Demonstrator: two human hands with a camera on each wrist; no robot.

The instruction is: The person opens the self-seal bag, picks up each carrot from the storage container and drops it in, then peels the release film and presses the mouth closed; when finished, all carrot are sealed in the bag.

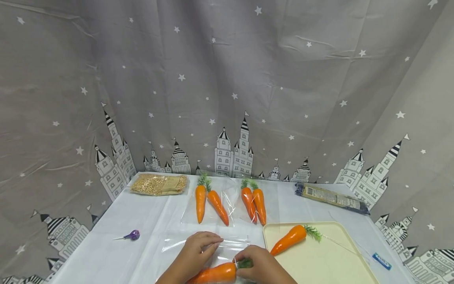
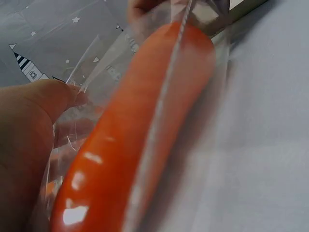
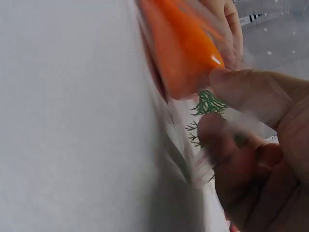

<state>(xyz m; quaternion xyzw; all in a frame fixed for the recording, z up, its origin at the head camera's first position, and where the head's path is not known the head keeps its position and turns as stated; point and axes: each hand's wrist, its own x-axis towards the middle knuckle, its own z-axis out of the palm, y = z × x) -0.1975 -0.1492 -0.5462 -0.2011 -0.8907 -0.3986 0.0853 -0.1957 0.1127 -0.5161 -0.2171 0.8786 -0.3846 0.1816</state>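
A carrot with green leaves (image 1: 218,273) lies at the near edge of the table, partly inside a clear plastic bag (image 1: 170,245). My right hand (image 1: 262,263) pinches the leafy top (image 3: 207,104) between thumb and fingers. My left hand (image 1: 198,250) is over the bag, its thumb and fingers holding the film, as the left wrist view shows beside the orange body (image 2: 130,125). On the cream tray (image 1: 337,252) to the right rests another carrot (image 1: 291,238), leaves pointing right. The carrot's tip is hidden by my left forearm in the head view.
Behind my hands lie two clear bags, one with a pair of carrots (image 1: 216,207), the other with a second pair (image 1: 260,205). A bag of corn kernels (image 1: 159,184), a purple lollipop (image 1: 134,235), a long dark packet (image 1: 333,197) and a blue pack (image 1: 382,261) sit around them.
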